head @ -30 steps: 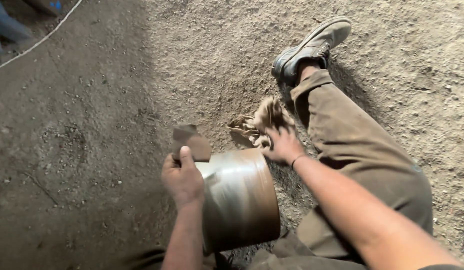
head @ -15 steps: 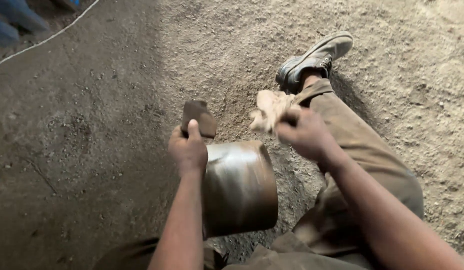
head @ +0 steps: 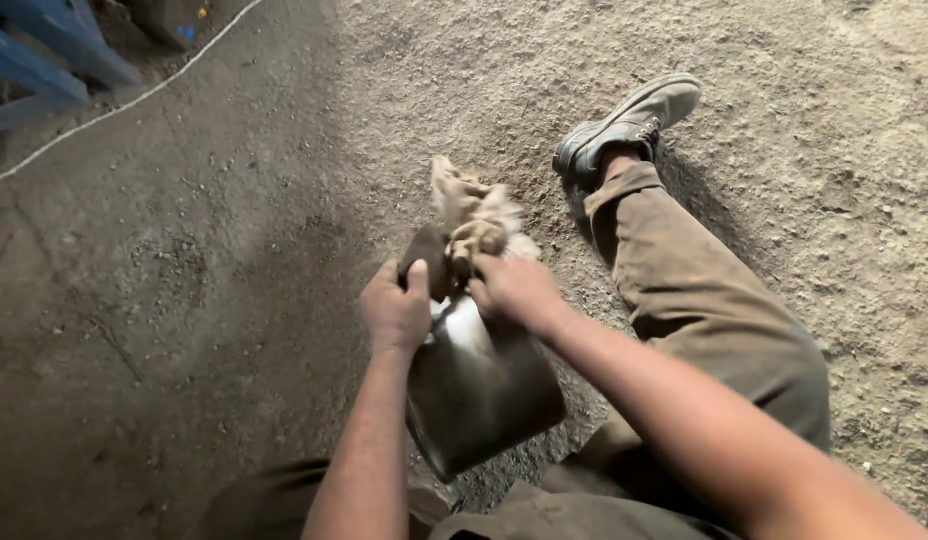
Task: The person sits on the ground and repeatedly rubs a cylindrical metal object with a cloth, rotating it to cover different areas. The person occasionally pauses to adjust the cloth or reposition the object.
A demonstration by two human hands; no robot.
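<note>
I sit on a dirt floor with a shiny dark metal piece (head: 479, 385), curved like a sheet or pot, propped between my legs. My left hand (head: 396, 308) grips its top edge near a small brown flap, thumb up. My right hand (head: 514, 288) is closed on a dirty tan rag (head: 469, 215), bunched and pressed against the top of the metal piece. The rag sticks up beyond my knuckles.
My right leg in olive trousers (head: 704, 310) stretches out to the right, ending in a grey shoe (head: 629, 125). Blue bars (head: 54, 55) and a white cord (head: 134, 100) lie at the top left. Sandy ground (head: 804, 150) surrounds everything.
My right hand picked the rag up off the ground and brought it left onto the top of the metal piece. My left hand stayed on the edge.
</note>
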